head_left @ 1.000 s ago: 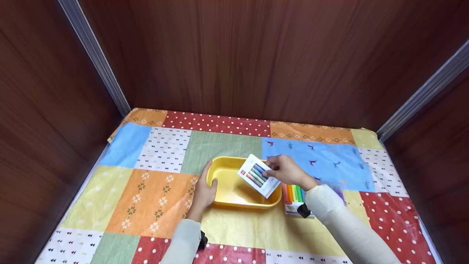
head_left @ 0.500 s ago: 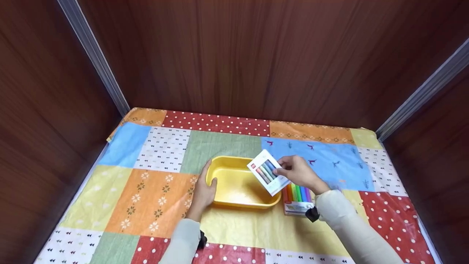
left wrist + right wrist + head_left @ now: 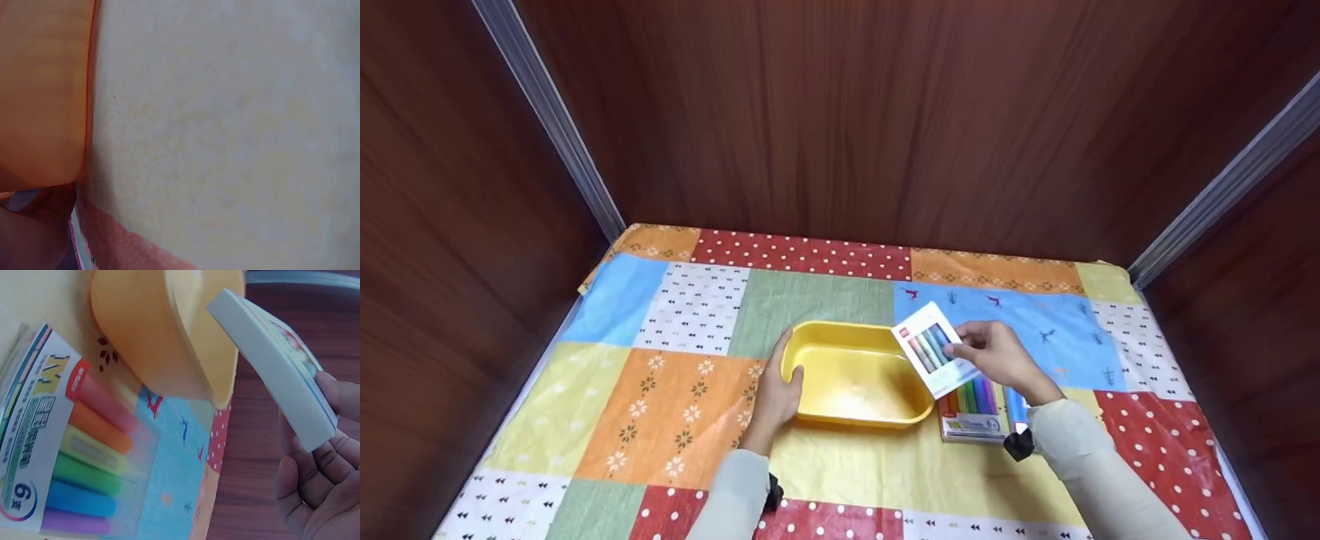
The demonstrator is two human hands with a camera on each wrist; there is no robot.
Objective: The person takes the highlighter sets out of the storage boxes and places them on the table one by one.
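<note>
My right hand (image 3: pixel 1009 360) pinches a small white box (image 3: pixel 936 352) of coloured sticks between thumb and fingers. The box is tilted, held above the right end of a yellow plastic basin (image 3: pixel 851 420). In the right wrist view, the box (image 3: pixel 275 377) shows its white side, and the fingers of the hand (image 3: pixel 332 495) lie curled beneath it. At the basin's left end, my left hand (image 3: pixel 776 390) grips the rim, its thumb over the inside. The left wrist view shows the basin wall (image 3: pixel 45 95) close up, with part of the hand (image 3: pixel 34 236) below it.
A clear pack of rainbow-coloured highlighters (image 3: pixel 971 424) lies right of the basin, partly under the right hand and wrist. Something blue (image 3: pixel 1016 409) sits beside it. A patchwork cloth (image 3: pixel 675 405) covers the table, with brown wood-grain panels (image 3: pixel 840 127) around it.
My right hand has carried the white box rightward, from over the basin's middle to above its right end. More of the highlighter pack shows. The left hand and basin have stayed put.
</note>
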